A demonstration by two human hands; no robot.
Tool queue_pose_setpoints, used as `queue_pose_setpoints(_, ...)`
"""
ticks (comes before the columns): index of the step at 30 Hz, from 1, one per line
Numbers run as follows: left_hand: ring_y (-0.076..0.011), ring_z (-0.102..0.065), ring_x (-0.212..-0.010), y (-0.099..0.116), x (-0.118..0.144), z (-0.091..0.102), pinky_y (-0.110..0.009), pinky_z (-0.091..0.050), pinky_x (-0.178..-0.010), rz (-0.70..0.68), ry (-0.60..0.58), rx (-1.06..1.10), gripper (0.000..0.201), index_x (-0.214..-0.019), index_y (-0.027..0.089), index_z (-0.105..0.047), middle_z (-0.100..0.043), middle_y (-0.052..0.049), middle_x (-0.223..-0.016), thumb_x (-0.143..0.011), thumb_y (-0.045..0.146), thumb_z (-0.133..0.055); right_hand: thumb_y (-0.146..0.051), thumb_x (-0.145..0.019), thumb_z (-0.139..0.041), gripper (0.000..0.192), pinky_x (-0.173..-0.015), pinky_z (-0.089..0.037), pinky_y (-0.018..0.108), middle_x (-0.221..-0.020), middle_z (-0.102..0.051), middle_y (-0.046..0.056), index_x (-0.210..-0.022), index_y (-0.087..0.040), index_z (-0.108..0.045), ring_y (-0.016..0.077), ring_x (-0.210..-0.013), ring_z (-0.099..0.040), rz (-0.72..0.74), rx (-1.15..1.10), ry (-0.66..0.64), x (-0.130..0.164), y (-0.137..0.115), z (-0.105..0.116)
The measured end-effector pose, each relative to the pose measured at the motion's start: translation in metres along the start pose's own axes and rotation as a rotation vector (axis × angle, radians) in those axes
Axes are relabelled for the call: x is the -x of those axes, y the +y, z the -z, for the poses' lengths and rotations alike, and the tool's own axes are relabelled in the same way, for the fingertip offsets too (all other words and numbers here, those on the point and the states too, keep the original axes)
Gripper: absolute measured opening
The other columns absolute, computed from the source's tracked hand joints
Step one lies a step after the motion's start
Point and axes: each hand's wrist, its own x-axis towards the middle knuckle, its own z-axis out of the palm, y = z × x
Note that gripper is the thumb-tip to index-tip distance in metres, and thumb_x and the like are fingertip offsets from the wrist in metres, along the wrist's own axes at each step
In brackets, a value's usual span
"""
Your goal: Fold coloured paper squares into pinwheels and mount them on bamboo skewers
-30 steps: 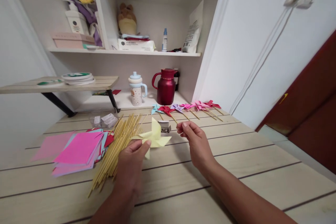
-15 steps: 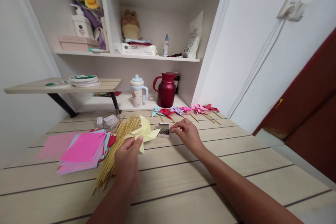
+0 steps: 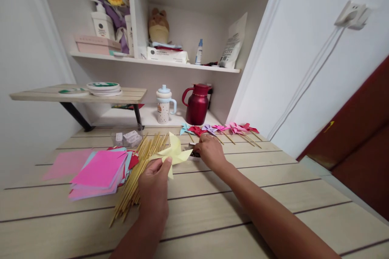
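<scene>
Pinched between thumb and fingers of my left hand [image 3: 155, 180] is a pale yellow paper pinwheel [image 3: 179, 156], its blades folded in to the centre. My right hand [image 3: 210, 151] is over a small open box [image 3: 194, 158] of dark metal bits, perhaps pins, and partly covers it. The right fingers are curled together at the box's edge; their tips and anything between them are hidden. A bundle of thin wooden sticks [image 3: 130, 192] lies under and beside my left hand.
Left of the sticks lie stacked coloured paper squares [image 3: 99, 168] and a clear container of small boxes [image 3: 130, 137]. Finished pinwheels on sticks [image 3: 235, 128] line the table's back right. Behind stand a red jug [image 3: 197, 107], a pale cup [image 3: 163, 109] and a raised stand [image 3: 133, 96] with tape rolls.
My right hand has moved from just right of the small box to over it, with its fingers now curled in. The left hand still holds the yellow pinwheel; the view has shifted slightly.
</scene>
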Motion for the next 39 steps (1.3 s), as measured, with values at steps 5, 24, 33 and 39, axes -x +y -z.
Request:
queue_pose_setpoints(5, -0.0221, -0.065, -0.092, 0.004, 0.003, -0.001, -0.029, -0.045, -0.082, 0.034, -0.007, 0.011, 0.024, -0.085, 0.019, -0.076, -0.075, 0.0, -0.088, -0.069, 0.036, -0.073, -0.011, -0.081, -0.066, 0.021, -0.071, -0.035, 0.033, -0.088, -0.067, 0.008, -0.075, -0.026, -0.079, 0.0243, -0.087, -0.058, 0.022, 0.036, -0.054, -0.001, 0.003, 0.003)
queue_pose_setpoints(24, -0.0233, -0.065, -0.093, 0.0, 0.0, -0.001, -0.032, -0.046, -0.084, 0.085, -0.005, 0.027, 0.026, -0.085, 0.019, -0.076, -0.076, -0.002, -0.088, -0.067, 0.037, -0.074, -0.016, -0.082, -0.062, 0.018, -0.06, -0.034, 0.028, -0.084, -0.062, 0.004, -0.078, -0.025, -0.077, 0.0189, -0.078, -0.057, -0.124, -0.194, 0.091, 0.011, 0.013, -0.002)
queue_pose_setpoints(33, -0.0233, -0.064, -0.091, -0.004, 0.0, -0.001, -0.032, -0.045, -0.082, 0.054, 0.017, -0.037, 0.029, -0.086, 0.017, -0.075, -0.074, -0.002, -0.089, -0.067, 0.04, -0.075, -0.021, -0.083, -0.061, 0.016, -0.065, -0.042, 0.027, -0.079, -0.055, 0.001, -0.077, -0.024, -0.075, 0.0182, -0.075, -0.057, -0.163, -0.462, 0.112, 0.013, 0.015, 0.003)
queue_pose_setpoints(39, -0.0214, -0.062, -0.082, -0.003, 0.001, -0.002, -0.029, -0.044, -0.076, 0.024, 0.029, -0.096, 0.029, -0.082, 0.017, -0.075, -0.072, -0.001, -0.08, -0.067, 0.042, -0.075, -0.015, -0.083, -0.058, 0.018, -0.07, -0.044, 0.027, -0.081, -0.056, 0.002, -0.079, -0.022, -0.074, 0.0163, -0.074, -0.057, -0.113, -0.56, 0.025, 0.044, 0.01, 0.014)
